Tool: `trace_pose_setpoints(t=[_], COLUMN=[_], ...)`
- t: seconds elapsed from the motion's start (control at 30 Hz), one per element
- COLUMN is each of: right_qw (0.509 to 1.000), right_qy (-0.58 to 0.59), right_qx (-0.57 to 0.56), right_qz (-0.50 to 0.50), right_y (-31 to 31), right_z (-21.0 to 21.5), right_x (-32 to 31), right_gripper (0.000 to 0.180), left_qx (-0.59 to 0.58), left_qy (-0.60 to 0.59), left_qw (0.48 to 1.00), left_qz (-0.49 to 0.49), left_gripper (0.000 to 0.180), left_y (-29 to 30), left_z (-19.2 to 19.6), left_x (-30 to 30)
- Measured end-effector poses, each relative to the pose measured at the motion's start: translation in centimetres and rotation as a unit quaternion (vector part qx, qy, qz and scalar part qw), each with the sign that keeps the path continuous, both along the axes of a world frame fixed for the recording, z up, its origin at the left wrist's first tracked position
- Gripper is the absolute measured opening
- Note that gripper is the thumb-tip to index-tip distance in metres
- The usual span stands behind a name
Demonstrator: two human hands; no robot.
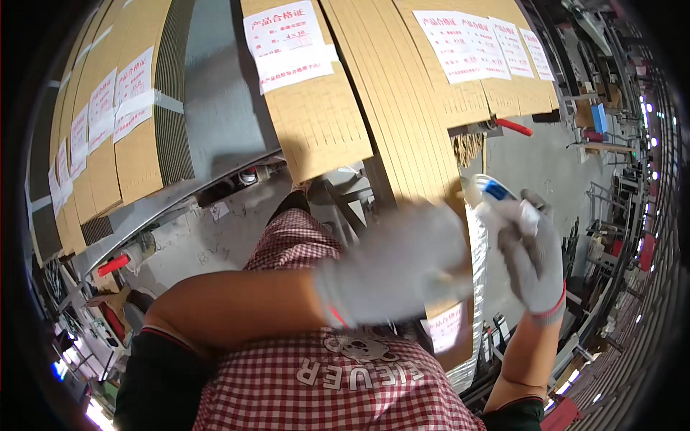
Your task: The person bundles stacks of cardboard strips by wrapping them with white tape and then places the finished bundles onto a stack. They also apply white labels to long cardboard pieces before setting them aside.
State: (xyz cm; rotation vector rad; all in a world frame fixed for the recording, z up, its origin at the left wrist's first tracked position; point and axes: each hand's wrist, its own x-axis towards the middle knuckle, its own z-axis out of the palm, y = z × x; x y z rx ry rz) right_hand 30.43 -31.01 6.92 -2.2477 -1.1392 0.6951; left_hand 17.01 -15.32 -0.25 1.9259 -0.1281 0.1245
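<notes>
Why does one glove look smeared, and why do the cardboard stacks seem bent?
Head view: the left hand is motion-blurred, its fingers indistinct, while the right hand and the small blue-and-white thing in its grip stay fairly sharp. The fisheye lens curves the cardboard stacks toward the dark rim. Small lamps glare at right.

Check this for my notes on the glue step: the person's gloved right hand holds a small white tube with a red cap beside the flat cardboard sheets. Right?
Not quite. In the head view the right hand holds a small white tube whose cap is blue, not red, beside the flat brown cardboard sheets.
</notes>
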Motion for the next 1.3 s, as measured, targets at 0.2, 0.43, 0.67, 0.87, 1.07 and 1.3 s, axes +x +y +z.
trace_pose_setpoints(t=[0.2, 0.43, 0.67, 0.87, 1.07, 1.3], right_qw=[0.969, 0.990, 0.956, 0.963, 0.989, 0.917], right_qy=[0.047, 0.134, -0.274, -0.263, -0.071, 0.271], right_qx=[-0.012, 0.015, -0.047, 0.039, 0.113, 0.226], right_qz=[0.241, 0.042, 0.091, 0.048, -0.058, -0.187], right_y=[0.6, 1.5, 4.6, 4.0, 0.3, -3.7], right_z=[2.4, -13.5, -7.7, -8.4, -11.4, -4.7], right_x=[0.4, 6.6, -5.7, -5.5, -4.5, 4.1], right_gripper=[0.022, 0.018, 0.068, 0.080, 0.072, 0.041], left_qx=[-0.086, -0.107, -0.400, 0.002, 0.096, 0.225], left_qy=[-0.030, 0.055, 0.123, 0.055, 0.144, -0.181], left_qw=[0.992, 0.991, 0.908, 0.998, 0.972, 0.955], left_qz=[-0.083, 0.052, -0.011, -0.015, -0.156, -0.068], left_gripper=[0.007, 0.026, 0.061, 0.035, 0.032, 0.045], left_y=[5.8, -0.5, 0.5, 6.3, 5.8, 4.5], left_z=[-0.8, -25.7, -24.2, -19.4, 2.6, -3.8], left_x=[-8.8, -3.6, 0.6, -5.8, 0.8, 6.6])
